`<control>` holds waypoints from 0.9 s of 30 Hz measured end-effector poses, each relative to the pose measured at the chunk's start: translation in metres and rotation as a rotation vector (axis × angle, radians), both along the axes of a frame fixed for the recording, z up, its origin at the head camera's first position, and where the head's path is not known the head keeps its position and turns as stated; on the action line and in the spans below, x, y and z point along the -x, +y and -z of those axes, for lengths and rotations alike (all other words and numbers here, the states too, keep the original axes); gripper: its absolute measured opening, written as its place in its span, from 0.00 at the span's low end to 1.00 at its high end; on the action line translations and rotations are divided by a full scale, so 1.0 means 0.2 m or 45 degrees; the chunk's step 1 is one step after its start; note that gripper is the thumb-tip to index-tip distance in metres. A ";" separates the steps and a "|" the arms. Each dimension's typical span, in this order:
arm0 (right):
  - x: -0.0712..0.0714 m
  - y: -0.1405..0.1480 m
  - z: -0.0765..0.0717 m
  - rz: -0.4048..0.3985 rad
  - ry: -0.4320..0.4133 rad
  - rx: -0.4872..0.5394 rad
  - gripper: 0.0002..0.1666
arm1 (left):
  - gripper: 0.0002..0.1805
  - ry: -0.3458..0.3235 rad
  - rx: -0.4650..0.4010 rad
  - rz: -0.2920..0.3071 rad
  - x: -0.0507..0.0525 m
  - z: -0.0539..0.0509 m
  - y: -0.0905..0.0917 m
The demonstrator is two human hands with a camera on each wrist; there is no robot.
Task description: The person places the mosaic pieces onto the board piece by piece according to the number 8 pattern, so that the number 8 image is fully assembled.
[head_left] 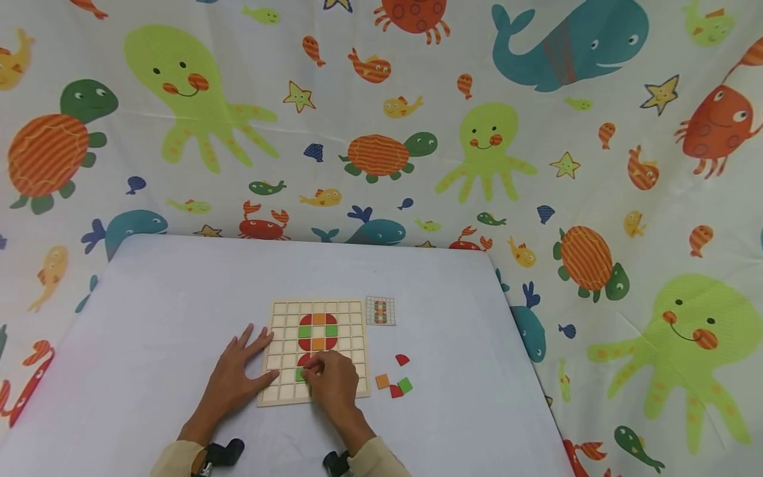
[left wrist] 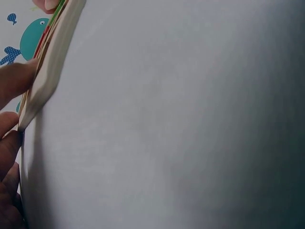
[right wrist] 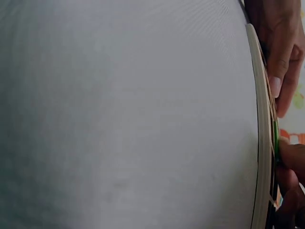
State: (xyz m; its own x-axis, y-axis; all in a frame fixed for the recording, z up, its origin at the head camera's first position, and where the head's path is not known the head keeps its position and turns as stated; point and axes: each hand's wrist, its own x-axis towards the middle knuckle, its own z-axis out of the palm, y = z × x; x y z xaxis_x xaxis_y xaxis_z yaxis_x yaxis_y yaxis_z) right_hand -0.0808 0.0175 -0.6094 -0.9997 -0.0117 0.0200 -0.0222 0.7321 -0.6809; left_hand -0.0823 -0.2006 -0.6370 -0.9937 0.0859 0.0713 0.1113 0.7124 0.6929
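A wooden grid board (head_left: 280, 344) lies on the white table. Its upper middle holds a rounded shape of red quarter-circle, orange and green tiles (head_left: 318, 332). Below that, a red quarter-circle tile (head_left: 304, 360) and a green square tile (head_left: 300, 375) sit in cells, partly covered. My right hand (head_left: 335, 384) bends over the board, its fingertips pinching at the green tile, whose green edge (right wrist: 276, 138) appears in the right wrist view. My left hand (head_left: 235, 372) rests spread at the board's left side, thumb (left wrist: 16, 81) and fingers touching its edge.
Right of the board lie loose tiles: a red quarter-circle (head_left: 402, 360), an orange square (head_left: 382, 381), a green square (head_left: 405, 385) and another red piece (head_left: 396, 392). A small pattern card (head_left: 380, 311) lies by the board's top right corner. A sea-animal curtain (head_left: 381, 99) hangs behind the table.
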 end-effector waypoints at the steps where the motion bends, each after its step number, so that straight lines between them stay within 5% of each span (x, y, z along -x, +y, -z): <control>1: 0.00 0.00 0.00 -0.002 0.005 0.006 0.08 | 0.47 0.002 0.001 -0.001 0.00 0.00 0.00; 12: -0.01 0.16 -0.02 0.032 0.021 0.279 0.08 | 0.47 -0.016 -0.019 0.006 0.00 -0.01 0.00; 27: -0.06 0.63 -0.04 0.293 -0.019 0.328 0.11 | 0.47 -0.024 -0.015 -0.008 0.00 0.00 0.00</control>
State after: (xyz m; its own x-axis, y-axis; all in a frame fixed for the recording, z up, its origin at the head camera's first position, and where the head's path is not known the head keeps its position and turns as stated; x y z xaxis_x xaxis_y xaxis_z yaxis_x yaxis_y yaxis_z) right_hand -0.0681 0.1427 -0.6006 -0.9758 0.2174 -0.0218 0.1349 0.5210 -0.8429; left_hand -0.0824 -0.2005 -0.6361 -0.9955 0.0789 0.0534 0.0936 0.7051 0.7029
